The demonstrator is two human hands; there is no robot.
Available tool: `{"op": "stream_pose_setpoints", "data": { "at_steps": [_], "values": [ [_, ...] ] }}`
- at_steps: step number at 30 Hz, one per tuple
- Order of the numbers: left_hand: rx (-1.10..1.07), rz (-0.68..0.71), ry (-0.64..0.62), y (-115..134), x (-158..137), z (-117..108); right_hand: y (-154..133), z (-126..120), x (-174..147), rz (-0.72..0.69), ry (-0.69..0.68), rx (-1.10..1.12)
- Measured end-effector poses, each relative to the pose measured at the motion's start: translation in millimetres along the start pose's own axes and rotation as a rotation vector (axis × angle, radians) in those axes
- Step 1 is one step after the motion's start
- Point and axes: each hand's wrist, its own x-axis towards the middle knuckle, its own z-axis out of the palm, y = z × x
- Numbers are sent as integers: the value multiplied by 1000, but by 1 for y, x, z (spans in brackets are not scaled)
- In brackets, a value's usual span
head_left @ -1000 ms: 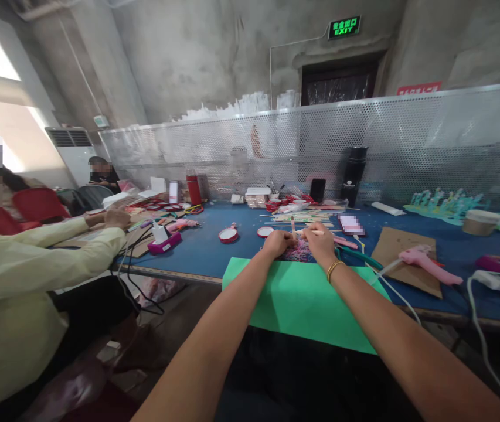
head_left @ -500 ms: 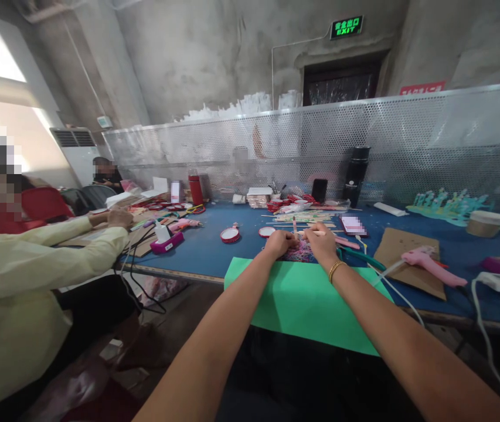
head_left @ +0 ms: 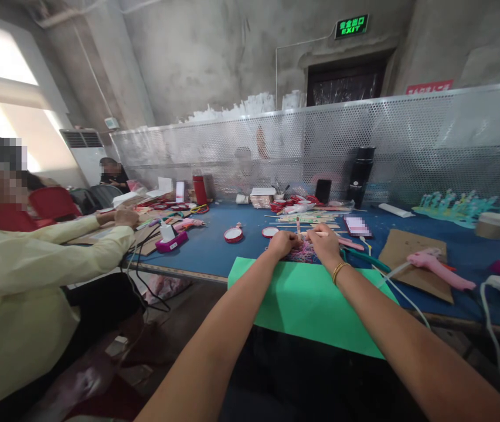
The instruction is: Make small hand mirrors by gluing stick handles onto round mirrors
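My left hand (head_left: 285, 243) and my right hand (head_left: 326, 241) are close together over a tangle of pink and purple threads (head_left: 303, 254) at the table edge. Both hands have their fingers pinched together, but whatever lies between the fingertips is too small to make out. A short, narrow tan piece, perhaps a stick, (head_left: 298, 224) stands upright beside my left fingertips; which hand touches it, I cannot tell. A green sheet (head_left: 311, 305) hangs over the front edge below my wrists. Thin wooden sticks (head_left: 285, 220) lie just beyond my hands.
On the blue table (head_left: 201, 252), a pink glue gun (head_left: 441, 268) rests on cardboard (head_left: 397, 246) at right, with cables around it. Round red-rimmed tape rolls (head_left: 233, 235) and a black bottle (head_left: 361, 176) stand farther back. A person in a yellow sleeve (head_left: 56, 255) works at left.
The view has shifted slightly, moving everything a little to the right in the picture. Both hands stay pinched over the threads, with only slight finger movement.
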Motion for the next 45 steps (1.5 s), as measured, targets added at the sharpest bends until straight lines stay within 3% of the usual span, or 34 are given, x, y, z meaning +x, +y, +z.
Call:
{"op": "stream_pose_setpoints", "data": {
  "at_steps": [6,13,19,25,31,37,45],
  "values": [
    [11,16,-14,-2,1,0,0,-2,0,0,54,-55],
    [30,46,-1,-6,4,2,-2,0,-1,-17,-8,12],
    [34,24,-6,-4,2,1,2,-1,1,1,47,-77],
    [30,23,-13,-4,2,1,2,1,1,-25,-5,5],
    [29,22,-7,-7,4,3,3,-1,1,-17,51,-57],
    [12,12,-13,-4,2,1,2,1,1,-40,2,3],
    [12,19,-13,-3,1,1,1,-1,1,-14,41,-28]
  ]
}}
